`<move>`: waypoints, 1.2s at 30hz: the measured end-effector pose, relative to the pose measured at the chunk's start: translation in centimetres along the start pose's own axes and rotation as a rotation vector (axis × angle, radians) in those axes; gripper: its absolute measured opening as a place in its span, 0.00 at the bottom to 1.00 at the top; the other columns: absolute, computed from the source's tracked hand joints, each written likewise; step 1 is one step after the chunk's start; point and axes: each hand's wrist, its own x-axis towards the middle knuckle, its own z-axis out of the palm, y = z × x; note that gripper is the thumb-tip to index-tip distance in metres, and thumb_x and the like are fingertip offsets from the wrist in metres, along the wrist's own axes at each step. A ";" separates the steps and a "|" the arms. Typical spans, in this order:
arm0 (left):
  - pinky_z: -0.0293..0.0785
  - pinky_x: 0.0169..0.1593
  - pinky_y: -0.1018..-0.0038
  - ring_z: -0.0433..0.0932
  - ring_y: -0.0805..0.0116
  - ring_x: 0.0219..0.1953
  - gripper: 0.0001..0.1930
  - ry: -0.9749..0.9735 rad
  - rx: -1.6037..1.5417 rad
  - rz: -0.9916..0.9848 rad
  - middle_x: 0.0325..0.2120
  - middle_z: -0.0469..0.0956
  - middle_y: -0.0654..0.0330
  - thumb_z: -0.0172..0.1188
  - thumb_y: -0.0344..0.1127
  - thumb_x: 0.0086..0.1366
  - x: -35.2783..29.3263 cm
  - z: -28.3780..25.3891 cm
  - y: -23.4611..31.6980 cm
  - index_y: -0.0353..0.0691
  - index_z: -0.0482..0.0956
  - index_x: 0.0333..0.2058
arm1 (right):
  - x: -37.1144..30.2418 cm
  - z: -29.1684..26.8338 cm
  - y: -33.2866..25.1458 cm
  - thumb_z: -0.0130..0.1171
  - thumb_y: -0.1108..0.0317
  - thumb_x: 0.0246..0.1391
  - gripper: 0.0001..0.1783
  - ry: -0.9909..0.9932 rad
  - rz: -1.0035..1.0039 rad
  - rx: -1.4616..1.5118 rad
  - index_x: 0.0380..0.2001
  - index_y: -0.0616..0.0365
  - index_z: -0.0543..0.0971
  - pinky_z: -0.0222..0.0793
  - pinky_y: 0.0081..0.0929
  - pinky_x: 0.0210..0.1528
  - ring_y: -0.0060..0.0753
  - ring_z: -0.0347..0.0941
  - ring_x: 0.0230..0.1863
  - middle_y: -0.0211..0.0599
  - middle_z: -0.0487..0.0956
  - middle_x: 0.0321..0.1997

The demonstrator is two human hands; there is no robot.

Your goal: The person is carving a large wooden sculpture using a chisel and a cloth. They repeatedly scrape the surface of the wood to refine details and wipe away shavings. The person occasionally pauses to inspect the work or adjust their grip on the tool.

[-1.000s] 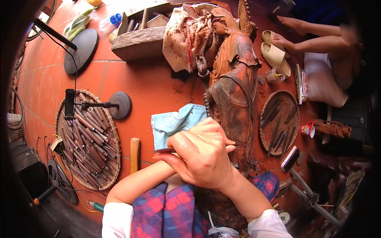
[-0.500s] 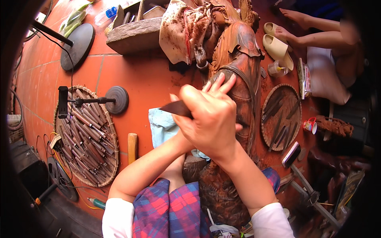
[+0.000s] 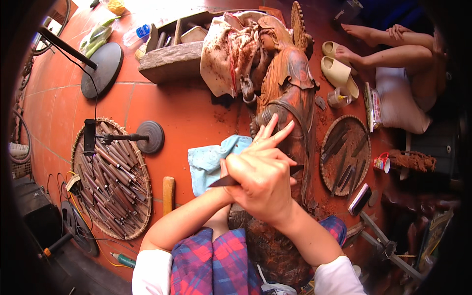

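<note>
My wrists cross above a carved wooden statue (image 3: pixel 290 123) of a robed figure, lying on its back with its head away from me. My right hand (image 3: pixel 260 183) lies over the left, its fingers closed round a dark, flat strip (image 3: pixel 224 181) with a slanted tip; I cannot make out its kind. The strip's other end shows past the knuckles. Under it, my left hand (image 3: pixel 268 139) has fingers stretched out toward the statue's middle; its palm is hidden, and I cannot tell whether its fingertips touch the wood. A light blue cloth (image 3: pixel 204 164) lies beside my hands.
At left, a round basket (image 3: pixel 146 196) holds many wooden-handled tools, near a wooden handle (image 3: pixel 168 194) and a black stand (image 3: pixel 150 137). A second basket (image 3: pixel 322 167) with dark blades lies right, near a phone (image 3: pixel 360 199). Another person's legs (image 3: pixel 393 56) and cream clogs (image 3: pixel 337 71) are far right.
Both crossed hands have come nearer to me, and the dark strip has shifted with them. More of its far end shows. The whole view has shifted slightly.
</note>
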 end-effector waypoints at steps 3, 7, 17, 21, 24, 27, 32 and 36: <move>0.49 0.70 0.55 0.44 0.47 0.73 0.14 0.032 -0.059 -0.081 0.67 0.58 0.47 0.77 0.40 0.45 0.3 -0.6 0.1 0.43 0.84 0.29 | 0.7 1.2 0.8 0.66 0.70 0.43 0.11 -0.032 0.089 -0.041 0.25 0.58 0.72 0.68 0.37 0.28 0.47 0.77 0.25 0.44 0.76 0.21; 0.46 0.70 0.51 0.48 0.44 0.72 0.11 0.044 -0.050 0.053 0.66 0.61 0.46 0.75 0.40 0.48 0.8 -1.8 -0.3 0.42 0.83 0.25 | 1.2 1.5 0.1 0.67 0.70 0.39 0.15 -0.031 -0.085 -0.082 0.26 0.57 0.69 0.68 0.38 0.26 0.42 0.76 0.22 0.38 0.72 0.20; 0.46 0.71 0.60 0.45 0.50 0.73 0.11 -0.036 -0.051 0.041 0.66 0.61 0.48 0.76 0.38 0.47 -0.2 -1.9 -1.3 0.43 0.85 0.28 | 1.3 1.3 -0.8 0.69 0.68 0.42 0.15 -0.035 0.042 -0.042 0.26 0.58 0.71 0.69 0.42 0.27 0.49 0.77 0.26 0.45 0.77 0.24; 0.45 0.71 0.56 0.50 0.47 0.71 0.09 0.040 -0.147 -0.145 0.65 0.62 0.48 0.75 0.37 0.48 0.8 -1.3 -0.7 0.45 0.86 0.29 | 1.0 1.8 1.6 0.69 0.69 0.42 0.14 -0.052 0.168 -0.046 0.26 0.59 0.72 0.70 0.42 0.29 0.50 0.79 0.29 0.46 0.79 0.25; 0.45 0.71 0.52 0.53 0.45 0.70 0.08 0.064 -0.120 -0.069 0.64 0.64 0.47 0.75 0.37 0.48 0.7 -0.8 -1.9 0.47 0.86 0.28 | 2.4 1.8 1.0 0.68 0.67 0.42 0.15 0.027 0.001 -0.083 0.24 0.59 0.70 0.68 0.42 0.27 0.49 0.76 0.25 0.43 0.76 0.22; 0.44 0.71 0.48 0.48 0.44 0.71 0.11 -0.049 0.030 -0.004 0.65 0.62 0.47 0.76 0.43 0.46 -0.1 -1.0 0.0 0.46 0.85 0.24 | 0.0 1.6 -0.1 0.68 0.63 0.45 0.15 0.066 -0.003 -0.032 0.23 0.56 0.71 0.69 0.39 0.27 0.43 0.77 0.24 0.42 0.76 0.21; 0.51 0.69 0.53 0.52 0.45 0.70 0.09 0.146 0.035 -0.080 0.63 0.64 0.46 0.74 0.32 0.47 -0.3 -2.4 0.3 0.45 0.83 0.27 | 1.2 3.3 -0.6 0.57 0.67 0.48 0.06 0.069 -0.238 -0.152 0.26 0.53 0.70 0.69 0.29 0.24 0.29 0.74 0.22 0.30 0.69 0.19; 0.65 0.62 0.56 0.71 0.48 0.60 0.08 -0.015 -0.317 -0.029 0.52 0.77 0.46 0.72 0.31 0.49 -3.0 -4.1 3.1 0.41 0.85 0.30 | -1.6 1.2 -5.0 0.59 0.68 0.42 0.12 -0.058 -0.239 -0.110 0.34 0.57 0.77 0.71 0.27 0.33 0.29 0.74 0.30 0.33 0.72 0.29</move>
